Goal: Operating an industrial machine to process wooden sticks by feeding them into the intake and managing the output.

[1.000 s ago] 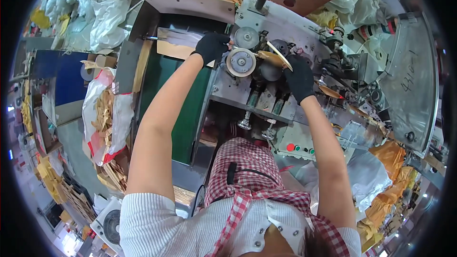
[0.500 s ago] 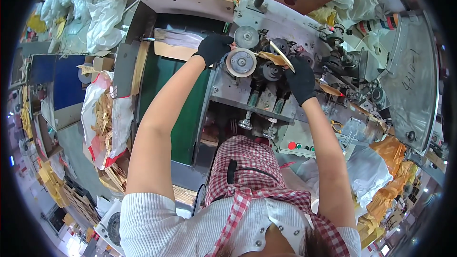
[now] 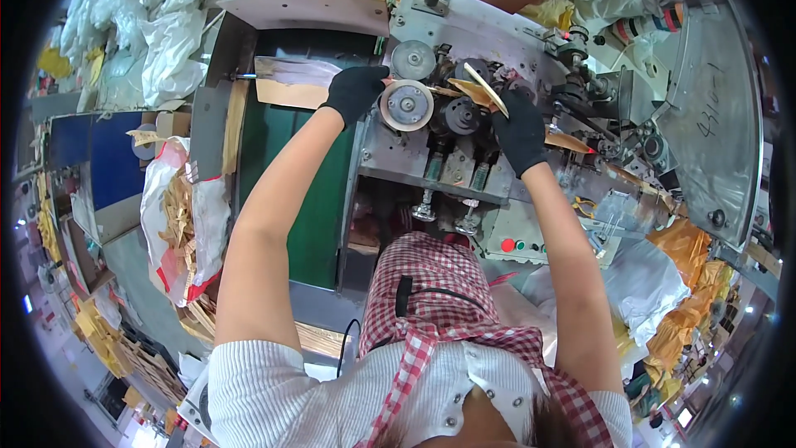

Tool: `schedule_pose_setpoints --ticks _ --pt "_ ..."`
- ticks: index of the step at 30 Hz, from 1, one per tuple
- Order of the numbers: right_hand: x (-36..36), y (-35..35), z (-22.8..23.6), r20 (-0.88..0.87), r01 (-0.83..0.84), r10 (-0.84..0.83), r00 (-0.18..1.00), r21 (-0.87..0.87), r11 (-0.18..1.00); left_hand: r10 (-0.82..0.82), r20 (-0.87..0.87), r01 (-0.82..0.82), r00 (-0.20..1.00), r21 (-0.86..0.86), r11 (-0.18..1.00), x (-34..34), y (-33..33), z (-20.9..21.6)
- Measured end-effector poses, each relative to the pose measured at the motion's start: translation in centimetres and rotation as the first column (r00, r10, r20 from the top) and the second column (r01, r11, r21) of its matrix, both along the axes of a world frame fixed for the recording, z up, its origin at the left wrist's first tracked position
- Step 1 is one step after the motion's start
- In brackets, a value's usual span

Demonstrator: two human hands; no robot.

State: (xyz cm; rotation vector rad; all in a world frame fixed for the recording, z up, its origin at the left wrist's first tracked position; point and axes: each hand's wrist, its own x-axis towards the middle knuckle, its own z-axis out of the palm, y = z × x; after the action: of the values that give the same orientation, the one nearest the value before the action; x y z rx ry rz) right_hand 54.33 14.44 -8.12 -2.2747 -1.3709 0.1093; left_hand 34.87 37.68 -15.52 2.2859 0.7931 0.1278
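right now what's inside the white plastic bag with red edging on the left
Inside the bag, loose brown scraps show at the top; whatever lies beneath them is covered.

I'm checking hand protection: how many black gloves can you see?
2: the left glove, beside a pale round wheel; and the right glove, at the lower end of a pale strip. Others could be hidden in the surrounding clutter.

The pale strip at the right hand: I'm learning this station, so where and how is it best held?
Probably pinch the pale strip by its lower end, coming from the right: it is long, narrow and slants up-left from the right hand.
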Motion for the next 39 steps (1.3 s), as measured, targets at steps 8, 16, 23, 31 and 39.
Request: schedule_pose_setpoints --ticks 8,16,23,31,39 --pt "-0.4 -0.5 1.0 -0.004 0.034 -0.033 0.999 0.099 0.995 -0.199 -0.130 0.221 0.971 0.188 0.957 1.0 -0.2 2.3" --pt "-3.2 -3.6 2.5 -0.052 0.117 -0.112 0.992 0.100 0.988 -0.291 -0.165 0.331 0.942 0.324 0.886 0.7 0.1 0.0" --pt "-5.1 -8.8 2.6 -0.115 0.183 -0.175 0.978 0.063 0.981 -0.288 -0.150 0.322 0.946 0.325 0.889 0.4 0.0 0.1" --pt "-11.6 -16.2 -0.1 -0.904 0.527 -0.340 -0.259 -0.427 0.735 -0.253 -0.282 0.323 0.925 0.238 0.916 1.5 -0.1 1.6" --pt "-15.4 -20.1 -0.2 -0.883 0.552 -0.304 -0.359 -0.463 0.693 -0.272 -0.319 0.388 0.908 0.390 0.835 1.2 0.4 -0.6"
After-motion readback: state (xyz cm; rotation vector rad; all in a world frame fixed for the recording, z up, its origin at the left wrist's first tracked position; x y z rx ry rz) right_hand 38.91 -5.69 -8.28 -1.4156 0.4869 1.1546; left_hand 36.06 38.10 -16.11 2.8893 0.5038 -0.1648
